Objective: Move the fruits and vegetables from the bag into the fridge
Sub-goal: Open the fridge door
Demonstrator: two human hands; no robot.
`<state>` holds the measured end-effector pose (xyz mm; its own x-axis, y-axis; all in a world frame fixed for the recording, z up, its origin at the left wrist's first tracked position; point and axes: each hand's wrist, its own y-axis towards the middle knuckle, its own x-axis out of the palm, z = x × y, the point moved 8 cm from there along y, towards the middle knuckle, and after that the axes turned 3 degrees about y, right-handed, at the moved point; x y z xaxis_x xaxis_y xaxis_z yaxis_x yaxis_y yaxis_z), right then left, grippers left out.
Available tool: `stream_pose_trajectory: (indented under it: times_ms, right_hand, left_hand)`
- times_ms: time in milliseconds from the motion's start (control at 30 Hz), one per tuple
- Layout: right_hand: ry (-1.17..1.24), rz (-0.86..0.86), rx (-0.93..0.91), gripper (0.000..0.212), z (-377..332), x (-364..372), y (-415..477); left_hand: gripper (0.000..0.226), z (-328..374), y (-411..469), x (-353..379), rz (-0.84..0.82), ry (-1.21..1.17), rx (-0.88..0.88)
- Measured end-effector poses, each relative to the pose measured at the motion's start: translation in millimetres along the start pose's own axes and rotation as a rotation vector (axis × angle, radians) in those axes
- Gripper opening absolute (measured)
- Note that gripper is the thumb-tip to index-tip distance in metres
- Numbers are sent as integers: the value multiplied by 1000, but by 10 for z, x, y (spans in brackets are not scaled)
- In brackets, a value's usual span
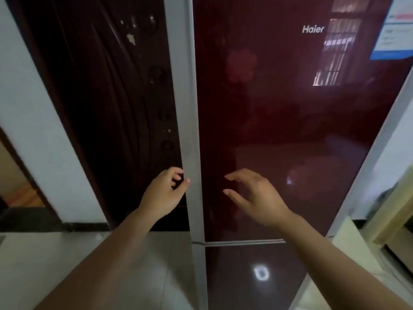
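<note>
Left hand [164,193] sits at the left edge of the fridge's upper door, fingers curled loosely, thumb tip resting against the pale grey metal edge strip [190,121] that runs top to bottom; whether the curled fingers hook behind the strip cannot be told. Nothing held. Right hand [254,195] hangs in front of the glossy dark red fridge door [279,104], fingers spread and slightly bent, palm toward the glass, empty; contact with the door cannot be told. Both forearms bare, reaching in from the bottom of the view. The door is closed, with the white lettering "Haier" [312,29] near its top right and a blue-and-white paper label [393,30] at the upper right corner. A window's bright bars reflect in the glass. A horizontal silver seam [243,242] below the hands divides this door from the lower red door panel [252,278], also closed. Left of the fridge stands a dark brown carved door [107,97] in a white wall [29,104]. Pale grey floor tiles [67,260] lie underneath. No bag or produce in view.
</note>
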<state>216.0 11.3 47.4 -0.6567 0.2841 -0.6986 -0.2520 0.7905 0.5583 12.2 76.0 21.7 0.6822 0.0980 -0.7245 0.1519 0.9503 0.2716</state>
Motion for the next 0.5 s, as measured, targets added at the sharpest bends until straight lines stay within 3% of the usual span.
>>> stream_pose_trajectory:
  times_ms: [133,233,367,500]
  right_hand:
    - [-63,140,69,34,53,105,301]
    - [-136,245,58,37,125,-8,499]
    - [-275,504,-20,44,130,-294,768]
    - [-437,522,-20,61,181,-100,930]
  left_hand:
    - [45,-326,327,47,-29,-124,-124]
    - [47,-309,602,-15,18,-206,-85]
    - [30,-118,883,-130,13,-351,18]
    - [16,-12,958,-59,-63,-454,75]
